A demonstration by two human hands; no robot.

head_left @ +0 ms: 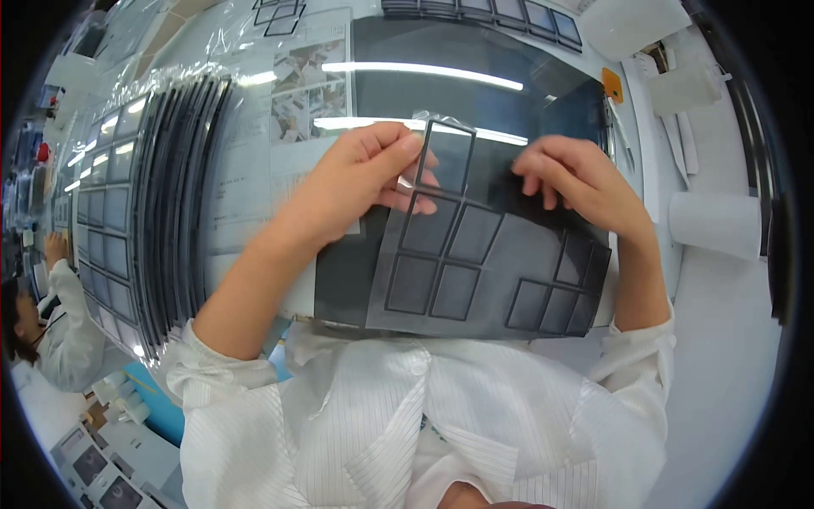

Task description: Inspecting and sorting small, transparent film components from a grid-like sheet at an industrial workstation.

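My left hand [377, 174] pinches a clear rectangular panel with a thin black border [449, 157] between thumb and fingers. It is held tilted above the dark work surface, and a crinkled bit of clear film [432, 117] stands up at its top edge. To the right, my right hand [577, 174] hovers apart from the panel, its fingers curled and fingertips drawn together; whatever they hold, if anything, does not show. Below both hands lies a grey sheet [487, 293] bearing several black-bordered panels [413, 284], with another group [560, 293] at its right end.
Left of me stands a row of dark trays in clear wrap [182, 187]. Beyond the mat [398, 85] lie more bordered panels [509, 13]. A printed instruction sheet [309, 93] lies at far left, a white cup-like container [715, 225] at right. Another person [64, 322] works at left.
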